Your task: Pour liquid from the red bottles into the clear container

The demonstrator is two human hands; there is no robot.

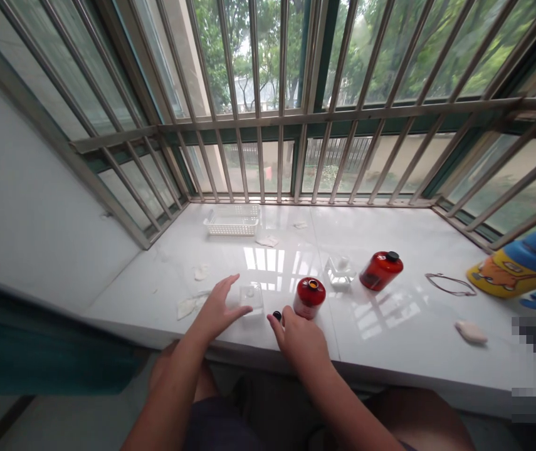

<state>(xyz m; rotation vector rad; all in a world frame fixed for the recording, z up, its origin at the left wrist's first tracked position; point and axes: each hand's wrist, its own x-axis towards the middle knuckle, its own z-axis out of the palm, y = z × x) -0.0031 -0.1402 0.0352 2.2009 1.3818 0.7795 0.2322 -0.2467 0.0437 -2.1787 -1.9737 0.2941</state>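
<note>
So the person's sitting at a white marble window-ledge worktop [390,326] with both hands out front, and going by the layout I'd say this is the cap stage of handling the small red jar [309,297]: its mouth is open, showing an orange-ish opening on top, and a little black cap [277,315] sits on the worktop just left of it. The right hand [298,338] rests right behind the jar, fingers [274,324] curled loosely and touching or nearly touching the cap; they don't look clamped on anything, though I can't tell for sure if a fingertip has it pinched. The left hand [215,310] is spread flat and open, fingertips resting against a small clear plastic box [251,299] that stands just left of the cap, holding nothing. My guess is that any next move needs a fine pinch on that tiny cap, plus something steadying the jar so it doesn't skate on the glossy surface. Further right there's a second clear box [340,270] and a bigger red bottle [380,270] lying tipped on its side with its black cap on, both well apart from the hands. A white basket [232,220] sits back by the window bars.
</note>
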